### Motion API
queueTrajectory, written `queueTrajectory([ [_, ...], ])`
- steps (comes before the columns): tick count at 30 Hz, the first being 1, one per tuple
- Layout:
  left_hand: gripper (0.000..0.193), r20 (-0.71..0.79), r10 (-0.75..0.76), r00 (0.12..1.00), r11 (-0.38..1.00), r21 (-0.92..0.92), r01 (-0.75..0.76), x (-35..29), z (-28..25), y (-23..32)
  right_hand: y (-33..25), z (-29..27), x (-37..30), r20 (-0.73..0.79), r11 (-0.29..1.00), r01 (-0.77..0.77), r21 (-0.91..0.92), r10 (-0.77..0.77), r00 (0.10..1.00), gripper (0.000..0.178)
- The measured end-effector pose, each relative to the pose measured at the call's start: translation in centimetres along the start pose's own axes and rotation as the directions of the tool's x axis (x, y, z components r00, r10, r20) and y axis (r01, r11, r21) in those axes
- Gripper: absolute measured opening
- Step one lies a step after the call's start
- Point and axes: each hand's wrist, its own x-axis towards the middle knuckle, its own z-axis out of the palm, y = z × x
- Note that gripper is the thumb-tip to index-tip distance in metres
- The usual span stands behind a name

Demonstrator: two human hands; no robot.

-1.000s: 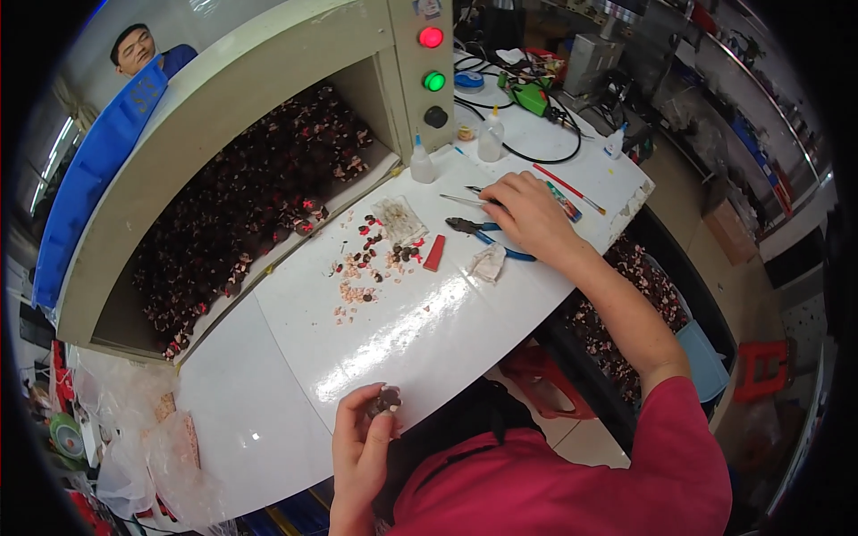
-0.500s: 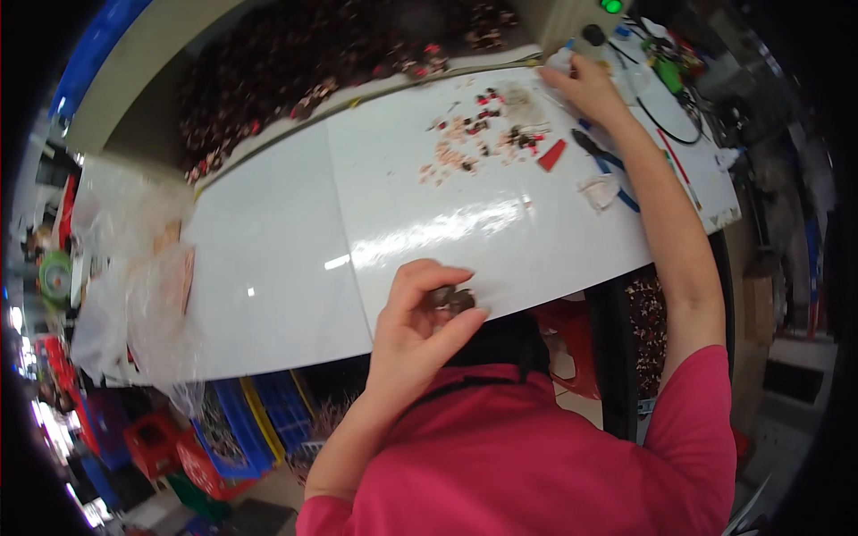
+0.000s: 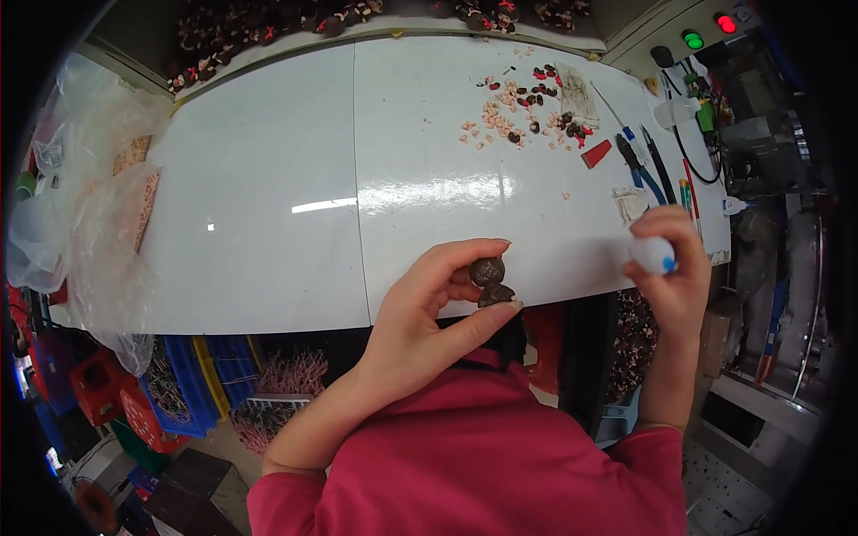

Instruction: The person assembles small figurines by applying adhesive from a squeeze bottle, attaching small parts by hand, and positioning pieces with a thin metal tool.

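My left hand [image 3: 420, 313] pinches a small dark brown figure [image 3: 488, 272] made of two rounded parts, just above the table's near edge. Its thumb and fingertips close on it from below and above. To the right, my right hand [image 3: 677, 277] grips a small white bottle [image 3: 647, 255] with a blue tip, slightly smeared by motion. Farther back on the white table [image 3: 268, 259] lie scattered small pale pink pieces [image 3: 497, 119] and several dark brown and red pieces [image 3: 541, 89].
Pliers [image 3: 629, 161], a red wedge-shaped piece [image 3: 596, 154] and a pale cloth scrap [image 3: 630, 204] lie on the right. Clear plastic bags [image 3: 98, 179] pile up at the left end. A bin of dark figures [image 3: 268, 27] runs along the back; blue crates [image 3: 183, 375] stand below.
My right hand has come from the far right of the table toward me, carrying the white bottle. My left hand still holds the brown figure, now turned so both rounded parts show.
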Motion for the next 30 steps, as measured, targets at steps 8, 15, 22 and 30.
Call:
queueTrajectory([
  [8, 0.049, -0.041, -0.06, 0.997, 0.996, -0.062, 0.057, -0.1, 0.2, 0.2, -0.6, 0.9, -1.1, 0.079, 0.996, 0.084, -0.013, -0.083, 0.993, 0.042],
  [15, 0.052, -0.019, -0.005, 1.0, 0.999, 0.043, 0.006, -0.1, 0.2, -1.0, -0.3, 1.3, -1.4, 0.094, 0.995, 0.098, 0.0, -0.098, 0.991, 0.046],
  [22, 0.055, 0.004, -0.024, 1.0, 0.97, 0.243, 0.022, 0.1, 0.2, -0.5, 0.0, 0.7, -1.2, 0.166, 0.984, 0.161, -0.075, -0.147, 0.975, 0.048],
  [30, 0.054, 0.007, -0.032, 0.999, 0.971, 0.238, 0.029, 0.4, 0.2, -0.3, -0.8, 1.1, -0.6, 0.213, 0.964, 0.209, -0.165, -0.172, 0.962, 0.043],
])
